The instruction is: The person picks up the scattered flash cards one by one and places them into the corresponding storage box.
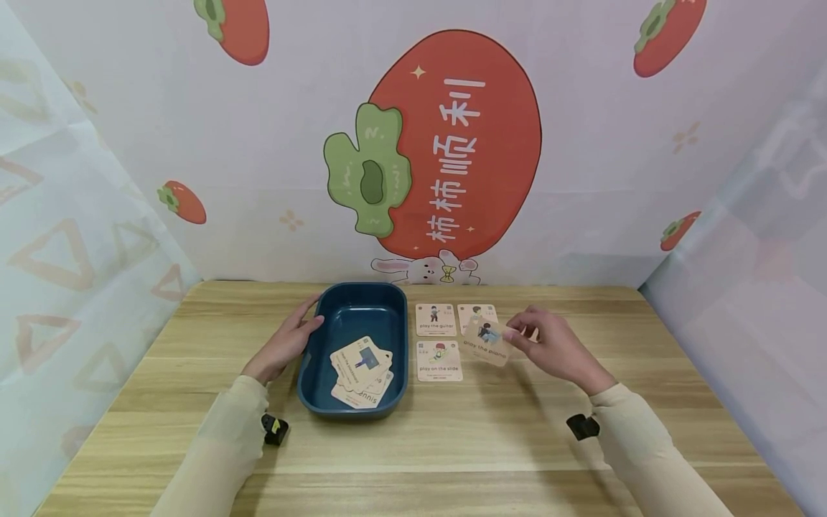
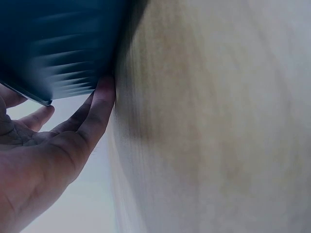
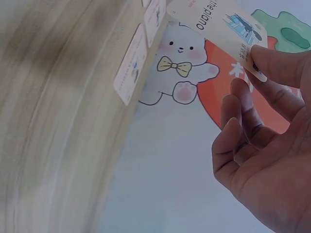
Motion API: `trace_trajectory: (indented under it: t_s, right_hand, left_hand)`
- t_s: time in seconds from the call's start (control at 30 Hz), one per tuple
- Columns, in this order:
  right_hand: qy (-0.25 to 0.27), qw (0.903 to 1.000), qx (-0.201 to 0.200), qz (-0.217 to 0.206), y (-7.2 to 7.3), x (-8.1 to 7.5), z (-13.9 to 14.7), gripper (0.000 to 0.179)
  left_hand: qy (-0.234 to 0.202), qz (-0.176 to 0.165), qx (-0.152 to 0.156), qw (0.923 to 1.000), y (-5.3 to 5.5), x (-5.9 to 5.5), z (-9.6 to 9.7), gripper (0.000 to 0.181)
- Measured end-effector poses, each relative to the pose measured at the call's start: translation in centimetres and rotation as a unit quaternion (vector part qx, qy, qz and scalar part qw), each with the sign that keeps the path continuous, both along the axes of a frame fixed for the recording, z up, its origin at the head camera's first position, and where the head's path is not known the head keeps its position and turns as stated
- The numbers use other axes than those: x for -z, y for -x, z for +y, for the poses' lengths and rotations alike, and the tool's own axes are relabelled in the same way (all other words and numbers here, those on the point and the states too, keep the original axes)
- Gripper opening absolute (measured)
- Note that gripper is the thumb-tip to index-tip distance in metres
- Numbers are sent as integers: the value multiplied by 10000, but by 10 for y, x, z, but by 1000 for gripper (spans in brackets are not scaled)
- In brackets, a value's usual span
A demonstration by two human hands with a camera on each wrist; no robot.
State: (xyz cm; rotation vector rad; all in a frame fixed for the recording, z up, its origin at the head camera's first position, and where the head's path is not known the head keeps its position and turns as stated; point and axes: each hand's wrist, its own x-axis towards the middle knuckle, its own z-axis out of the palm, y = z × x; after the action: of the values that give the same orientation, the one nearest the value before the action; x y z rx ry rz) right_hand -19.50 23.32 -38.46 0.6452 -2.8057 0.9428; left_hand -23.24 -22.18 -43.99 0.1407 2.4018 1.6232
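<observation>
Between thumb and index finger my right hand point(image 1: 554, 346) pinches a "play the piano" card point(image 1: 486, 345) by its edge, tilted and raised off the table. In the right wrist view the card point(image 3: 218, 24) shows its picture, and the other fingers curl loosely below it. My left hand point(image 1: 288, 340) holds the left side of a deep blue tray point(image 1: 365, 301), thumb at the rim and fingers against the outer wall. Inside the tray, several cards point(image 1: 363, 368) lie in an overlapping pile. A "play the guitar" card point(image 1: 436, 319) and a "play on the slide" card point(image 1: 440, 361) lie right of it.
Another card point(image 1: 478, 314) lies beside the guitar card, partly hidden by the held one. The wooden table point(image 1: 452, 445) meets a printed backdrop point(image 1: 581, 179) at its back edge, with cloth walls on both sides.
</observation>
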Motion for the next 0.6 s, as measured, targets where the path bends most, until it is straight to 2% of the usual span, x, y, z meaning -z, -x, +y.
trace_trajectory:
  t_s: [0.6]
  right_hand:
    - [133,9995,-156,220,-3,-23,-17,7]
  left_hand:
    - [2,-26,-16,10000,0,0,0,62]
